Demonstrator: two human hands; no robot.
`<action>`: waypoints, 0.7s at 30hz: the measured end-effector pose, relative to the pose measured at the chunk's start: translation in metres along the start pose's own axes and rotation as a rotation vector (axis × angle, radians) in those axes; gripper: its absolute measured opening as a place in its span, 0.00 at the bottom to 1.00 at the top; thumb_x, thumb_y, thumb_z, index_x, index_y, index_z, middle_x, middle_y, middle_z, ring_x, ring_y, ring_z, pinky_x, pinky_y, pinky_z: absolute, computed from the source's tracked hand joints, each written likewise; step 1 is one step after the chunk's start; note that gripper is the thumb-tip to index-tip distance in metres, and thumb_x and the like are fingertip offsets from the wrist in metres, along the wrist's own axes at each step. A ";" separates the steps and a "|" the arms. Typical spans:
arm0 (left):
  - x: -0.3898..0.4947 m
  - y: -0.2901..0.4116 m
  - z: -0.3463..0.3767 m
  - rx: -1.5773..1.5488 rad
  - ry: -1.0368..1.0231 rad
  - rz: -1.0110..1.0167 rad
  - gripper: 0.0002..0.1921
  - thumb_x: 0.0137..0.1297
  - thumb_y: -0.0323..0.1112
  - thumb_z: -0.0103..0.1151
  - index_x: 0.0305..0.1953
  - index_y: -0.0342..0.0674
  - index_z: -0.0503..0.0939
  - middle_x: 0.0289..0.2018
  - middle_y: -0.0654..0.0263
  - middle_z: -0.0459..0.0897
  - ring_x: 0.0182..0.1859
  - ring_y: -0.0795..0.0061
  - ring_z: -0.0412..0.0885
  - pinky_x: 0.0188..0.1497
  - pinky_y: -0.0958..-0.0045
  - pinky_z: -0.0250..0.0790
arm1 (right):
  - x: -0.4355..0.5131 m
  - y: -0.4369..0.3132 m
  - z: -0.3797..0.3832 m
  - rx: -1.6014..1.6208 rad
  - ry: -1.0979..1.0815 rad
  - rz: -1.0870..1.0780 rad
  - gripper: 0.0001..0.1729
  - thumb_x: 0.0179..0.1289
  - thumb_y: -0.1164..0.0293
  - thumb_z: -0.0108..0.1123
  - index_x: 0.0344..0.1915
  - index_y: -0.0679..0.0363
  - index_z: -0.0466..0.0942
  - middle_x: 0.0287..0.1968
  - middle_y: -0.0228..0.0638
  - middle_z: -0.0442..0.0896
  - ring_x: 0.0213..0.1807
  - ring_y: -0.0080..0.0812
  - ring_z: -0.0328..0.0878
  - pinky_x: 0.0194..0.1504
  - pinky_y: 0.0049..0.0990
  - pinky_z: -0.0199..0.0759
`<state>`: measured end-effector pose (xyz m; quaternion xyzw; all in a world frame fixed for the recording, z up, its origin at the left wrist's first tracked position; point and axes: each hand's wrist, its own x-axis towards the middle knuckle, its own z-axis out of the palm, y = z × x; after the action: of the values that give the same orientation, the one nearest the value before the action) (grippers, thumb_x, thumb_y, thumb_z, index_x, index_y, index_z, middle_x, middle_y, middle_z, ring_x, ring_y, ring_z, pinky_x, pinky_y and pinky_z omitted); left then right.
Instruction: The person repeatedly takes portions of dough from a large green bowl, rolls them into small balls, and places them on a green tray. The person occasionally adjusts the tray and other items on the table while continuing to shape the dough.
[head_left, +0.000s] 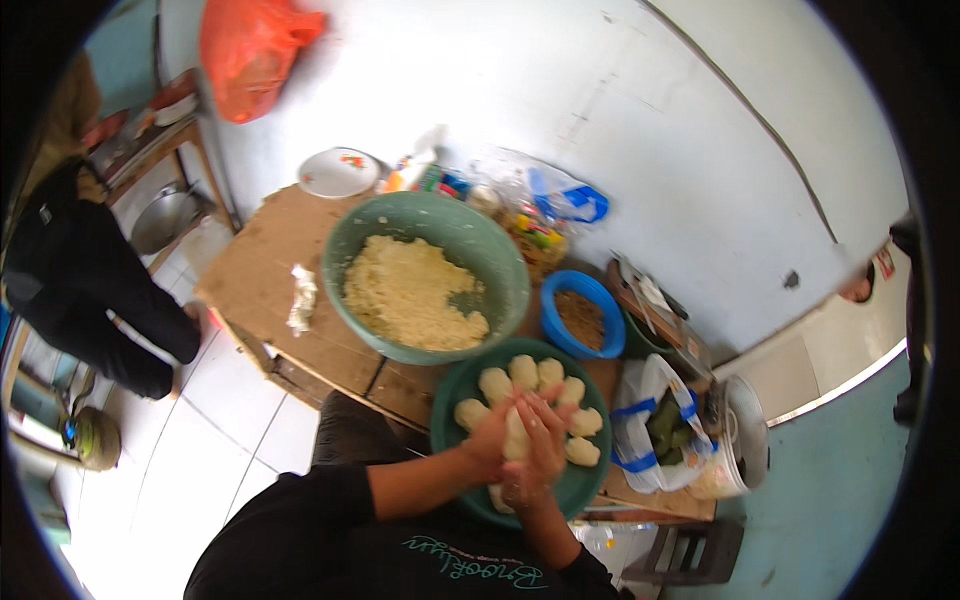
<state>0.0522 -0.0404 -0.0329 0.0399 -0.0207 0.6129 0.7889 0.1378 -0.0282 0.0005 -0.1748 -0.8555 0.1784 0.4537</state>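
My left hand (489, 441) and my right hand (546, 442) are pressed around an oblong lump of pale dough (516, 436). The lump is held over a dark green round tray (444, 442). Around my fingers, several shaped dough pieces (550, 373) lie along the tray's rim, and another is partly hidden below my wrists. Bits of dough stick to my right hand. Beyond the tray stands a large green basin (487, 247) with crumbly yellowish mash (405, 292) inside. A blue bowl (616, 330) of brown filling (579, 319) sits just right of the basin.
Cardboard covers the wooden table (255, 240), where a crumpled wrapper (301, 300) lies. A flowered plate (339, 172) and plastic packets (544, 236) stand along the wall. At right are a bag of green items (667, 431) and a white bucket (724, 469). A person (82, 277) stands at left.
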 end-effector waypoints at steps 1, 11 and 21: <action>0.002 -0.002 -0.001 0.110 0.025 0.042 0.29 0.72 0.52 0.21 0.63 0.40 0.60 0.60 0.60 0.66 0.64 0.65 0.62 0.67 0.66 0.53 | 0.001 0.001 0.003 0.071 0.054 -0.002 0.41 0.62 0.40 0.38 0.45 0.72 0.76 0.49 0.55 0.74 0.53 0.52 0.72 0.58 0.43 0.60; -0.003 0.006 -0.004 -0.055 0.172 0.022 0.36 0.68 0.62 0.21 0.64 0.39 0.58 0.63 0.54 0.62 0.65 0.59 0.59 0.67 0.58 0.50 | 0.014 0.018 -0.008 0.157 -0.220 0.166 0.43 0.62 0.37 0.33 0.50 0.67 0.73 0.47 0.49 0.76 0.53 0.48 0.71 0.57 0.42 0.59; 0.009 -0.005 0.003 0.000 0.173 0.049 0.35 0.68 0.62 0.20 0.64 0.41 0.57 0.60 0.58 0.64 0.63 0.65 0.62 0.66 0.63 0.52 | 0.000 0.006 0.003 0.105 0.142 0.090 0.39 0.62 0.41 0.42 0.45 0.69 0.76 0.48 0.52 0.75 0.52 0.49 0.73 0.56 0.40 0.63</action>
<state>0.0590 -0.0335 -0.0296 -0.0135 0.0465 0.6332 0.7724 0.1361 -0.0232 -0.0035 -0.2014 -0.8018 0.2305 0.5133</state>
